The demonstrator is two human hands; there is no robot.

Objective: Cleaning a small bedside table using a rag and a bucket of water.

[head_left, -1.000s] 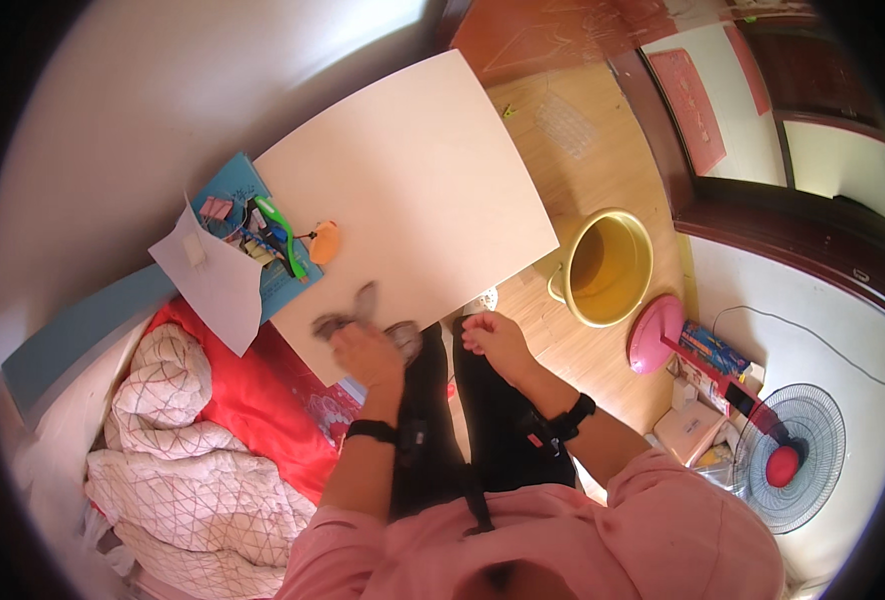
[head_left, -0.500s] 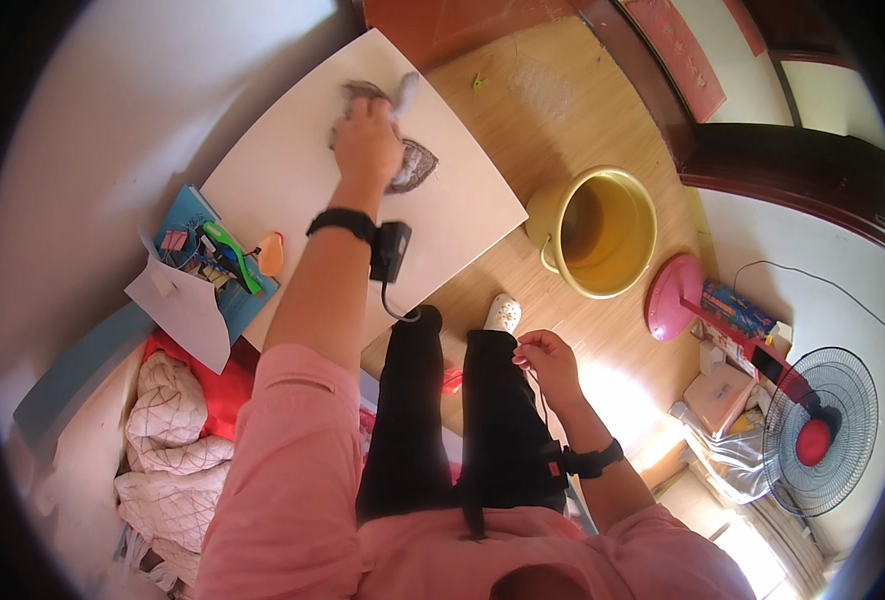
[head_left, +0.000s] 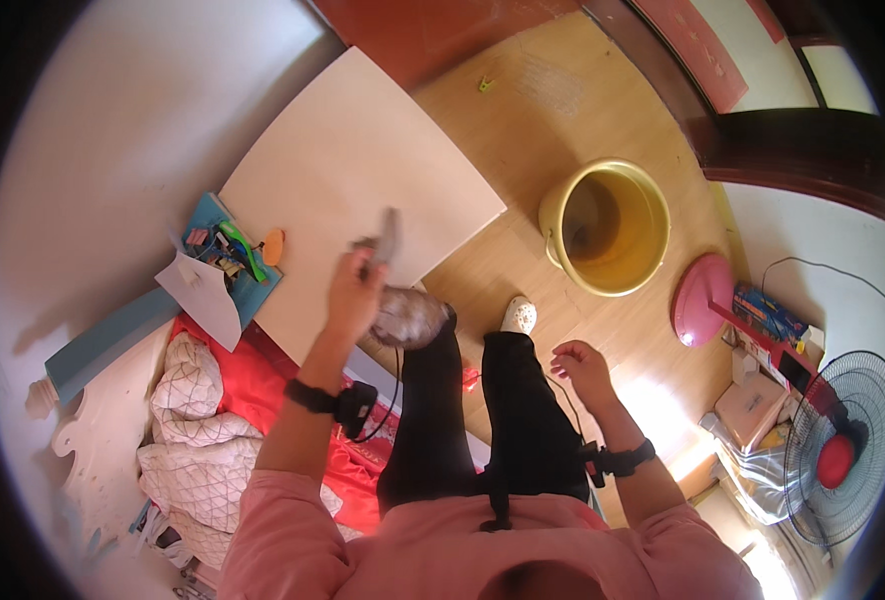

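My left hand (head_left: 353,300) is closed around a grey-brown rag (head_left: 408,318) at the near edge of a pale tabletop (head_left: 353,150). One blurred end of the cloth sticks up over the table. The bunched part hangs beside my left knee. Some of the cloth is hidden behind my fingers. My right hand (head_left: 585,372) hovers to the right of my right leg, its fingers loosely bent and apart, with nothing visible in them.
A yellow bucket (head_left: 663,225) stands on the wooden floor right of the table. A blue box of small items (head_left: 258,290) sits at the table's left corner. Red and quilted bedding (head_left: 203,430) lies at the left. A standing fan (head_left: 843,450) is far right.
My left hand has drawn the rag from the far part of the tabletop toward me, to its near edge. My right hand has shifted slightly right, its fingers looser.
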